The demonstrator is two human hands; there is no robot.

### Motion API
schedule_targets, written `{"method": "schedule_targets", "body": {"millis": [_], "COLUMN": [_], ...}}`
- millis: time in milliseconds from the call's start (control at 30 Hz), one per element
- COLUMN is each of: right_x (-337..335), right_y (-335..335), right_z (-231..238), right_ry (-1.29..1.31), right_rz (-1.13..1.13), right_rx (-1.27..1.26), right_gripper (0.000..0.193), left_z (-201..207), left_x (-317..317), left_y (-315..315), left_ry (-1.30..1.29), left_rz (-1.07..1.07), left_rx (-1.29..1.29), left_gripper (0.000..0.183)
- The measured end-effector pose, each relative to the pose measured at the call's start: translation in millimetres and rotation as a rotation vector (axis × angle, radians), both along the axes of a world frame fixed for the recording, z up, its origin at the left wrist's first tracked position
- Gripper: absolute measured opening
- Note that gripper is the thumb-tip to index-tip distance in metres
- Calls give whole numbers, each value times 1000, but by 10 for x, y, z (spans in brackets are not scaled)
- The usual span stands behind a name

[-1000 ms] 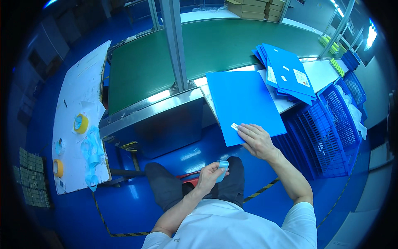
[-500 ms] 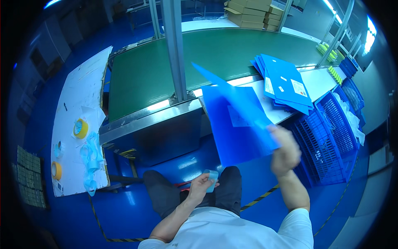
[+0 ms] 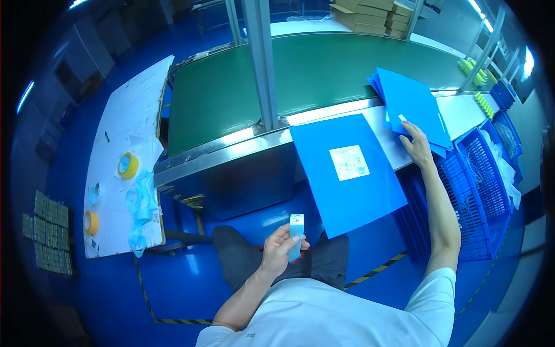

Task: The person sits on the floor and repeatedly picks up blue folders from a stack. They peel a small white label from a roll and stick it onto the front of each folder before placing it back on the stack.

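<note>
My left hand (image 3: 281,247), low in front of my lap, pinches a light-blue strip of labels (image 3: 296,231) with a white, marked end on top. Stretched out to the right, my right hand (image 3: 417,143) has its fingers extended over a stack of flat blue plastic sheets (image 3: 413,101). Its fingertips are beside a small white sticker (image 3: 402,118) on the top sheet. Between the hands, a blue sheet (image 3: 361,202) bearing a square white printed label (image 3: 349,162) lies flat, its near part overhanging the bench edge.
A green conveyor belt (image 3: 219,104) runs behind a metal post (image 3: 263,69). At left, a white table (image 3: 118,110) holds yellow tape rolls (image 3: 128,166) and a tangled light-blue strip (image 3: 141,202). Blue crates (image 3: 485,191) stand at right; cardboard boxes (image 3: 361,16) are stacked at the back.
The blue sheet my right hand held tilted now lies flat, label up. That hand has let go and moved up and right to the stack. My left hand has raised the label strip slightly.
</note>
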State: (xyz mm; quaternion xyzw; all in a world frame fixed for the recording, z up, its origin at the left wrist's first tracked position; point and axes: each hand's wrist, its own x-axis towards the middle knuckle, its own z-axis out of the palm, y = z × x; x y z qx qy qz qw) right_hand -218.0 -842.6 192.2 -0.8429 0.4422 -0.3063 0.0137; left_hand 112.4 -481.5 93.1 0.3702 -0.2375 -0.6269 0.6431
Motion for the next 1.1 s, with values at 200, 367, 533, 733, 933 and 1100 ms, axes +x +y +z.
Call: {"method": "schedule_targets", "body": {"millis": [200,367,533,733,933,1100], "right_x": [1346,1708,1791,1757,1706,1686], "right_y": [1973,2537,2631,2679,2771,2814], "right_z": [128,-313,-391,-519,-383,-459], "right_ry": [-172,-214,-346,-523,-410,-345], "right_rz": [628,593,557,491,584,595], "right_rx": [205,381,478,662,528,508], "right_gripper": [46,31,21,22,27,30], "left_z": [-35,75,-24,29,101,79], "left_x": [17,-44,57,21,57,30], "left_y": [80,65,152,160,165,166], "left_ry": [-39,-50,-31,-3,10,29], "left_rz": [-24,-69,-92,-89,-144,-143], "left_rx": [18,2,-28,-74,-47,-91], "left_gripper": [35,37,39,40,31,24]}}
